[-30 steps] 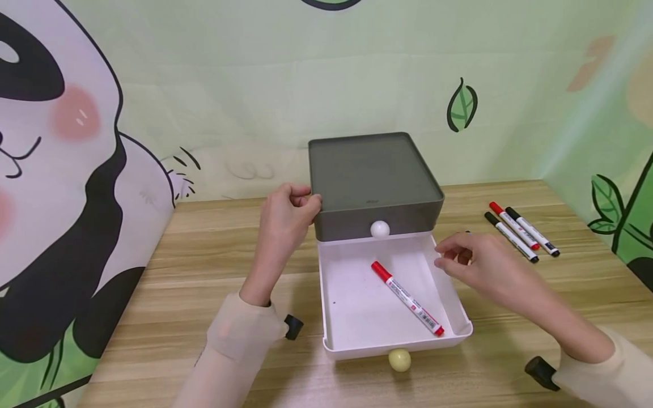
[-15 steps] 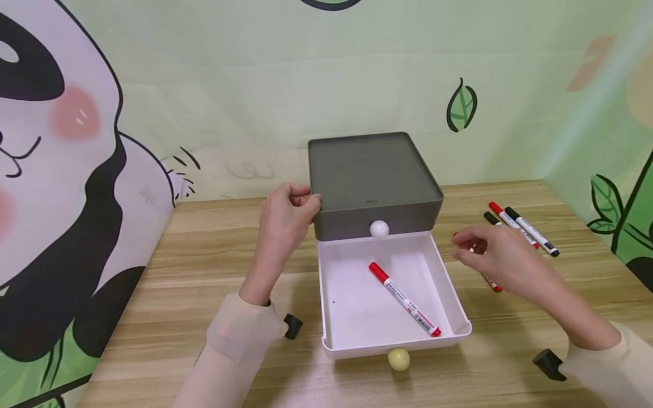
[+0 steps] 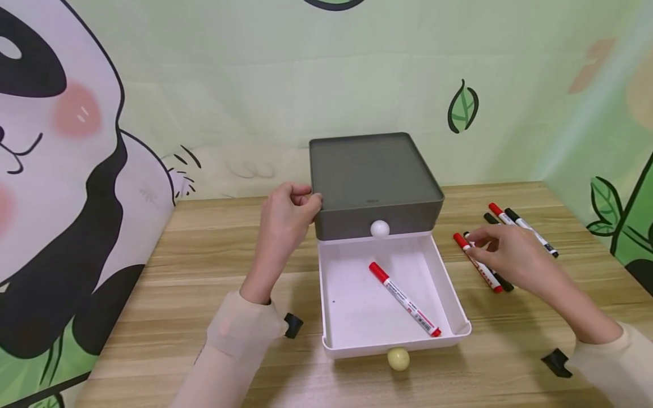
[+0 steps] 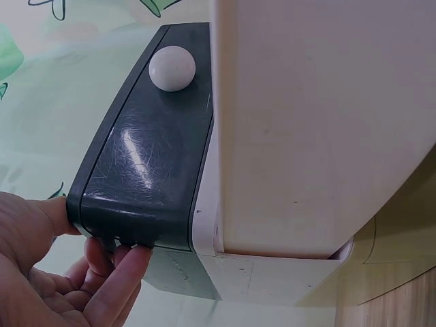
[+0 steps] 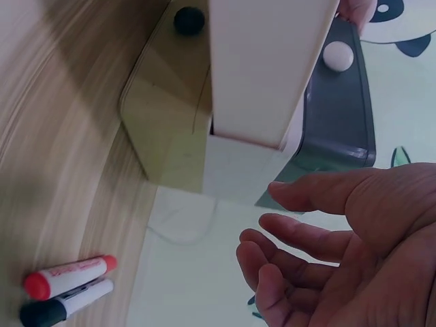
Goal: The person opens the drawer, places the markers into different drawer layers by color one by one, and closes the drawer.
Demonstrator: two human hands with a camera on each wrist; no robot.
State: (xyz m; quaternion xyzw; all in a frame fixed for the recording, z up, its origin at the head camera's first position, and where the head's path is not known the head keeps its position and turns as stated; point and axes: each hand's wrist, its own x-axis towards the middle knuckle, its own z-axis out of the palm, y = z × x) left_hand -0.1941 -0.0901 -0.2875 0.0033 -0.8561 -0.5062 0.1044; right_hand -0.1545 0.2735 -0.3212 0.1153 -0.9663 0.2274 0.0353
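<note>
A drawer box with a dark grey top (image 3: 374, 170) and a white knob (image 3: 380, 229) stands on the table. Below the knob, a white drawer (image 3: 352, 323) is pulled out, with a red-capped marker (image 3: 405, 299) lying in it. My left hand (image 3: 285, 218) pinches the box's front left corner between thumb and fingers. Right of the drawer, my right hand (image 3: 512, 255) hovers with loosely bent fingers and nothing in them. Under it lie a red marker (image 3: 478, 263) and a black-capped marker (image 5: 71, 301) side by side, partly covered by the hand in the head view.
Several more markers lie farther back right, among them a red one (image 3: 494, 208) and a black one (image 3: 530, 229). A pale yellow knob (image 3: 398, 358) sits on the drawer's front. A yellowish lower section (image 5: 170, 136) shows in the right wrist view. A printed cloth backdrop (image 3: 245, 102) stands behind.
My right hand has moved right from the drawer's side edge to above the pair of markers, which show more now. The left hand stays at the box corner.
</note>
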